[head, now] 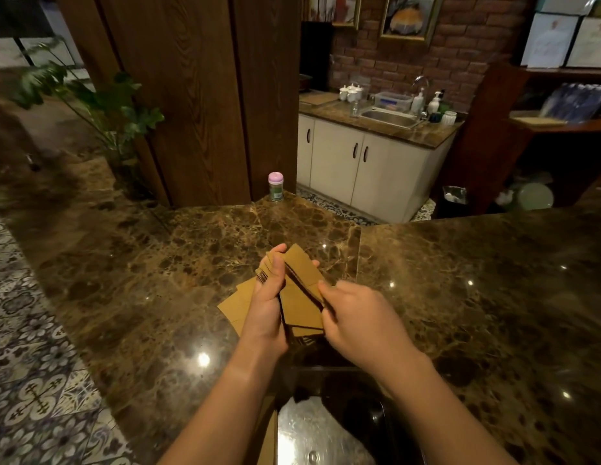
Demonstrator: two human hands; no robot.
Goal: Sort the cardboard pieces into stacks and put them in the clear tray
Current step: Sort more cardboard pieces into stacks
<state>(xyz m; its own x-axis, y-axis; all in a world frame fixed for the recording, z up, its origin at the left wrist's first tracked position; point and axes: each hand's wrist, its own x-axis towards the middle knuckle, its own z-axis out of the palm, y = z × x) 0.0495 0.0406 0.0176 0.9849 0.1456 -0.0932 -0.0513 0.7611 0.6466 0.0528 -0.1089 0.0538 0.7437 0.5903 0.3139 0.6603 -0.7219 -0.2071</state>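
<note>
both hands work above the marble counter point(460, 297), close to its near edge, over the middle of the stretch in front of the person. the left hand point(267, 297) is closed around a gathered stack of cardboard pieces point(268, 263), thumb pressed across the top face and fingers wrapped behind; that stack stands roughly on edge, its long axis running away from the person and leaning a little to the right. the right hand point(352, 317) pinches a second bunch point(300, 270) at its near right corner, thumb on top; these pieces fan out so their long axis runs from the right hand up and to the left, the far corner pointing toward the counter's far edge, and they meet the left hand's stack at the top. so the cardboard lies between the two hands, to the left of the right hand and just right of the left, and it looks as if the next move is to slide the fan into the left hand's stack along that diagonal, which would need the two long axes brought parallel first. more loose pieces point(237, 303) lie flat on the counter under and left of the left hand, nearer to that hand. a clear tray point(312, 431) seems to sit below the near edge, between the forearms, though its outline is hard to read. a small pink-capped jar point(276, 186) stands at the far edge, well apart.
</note>
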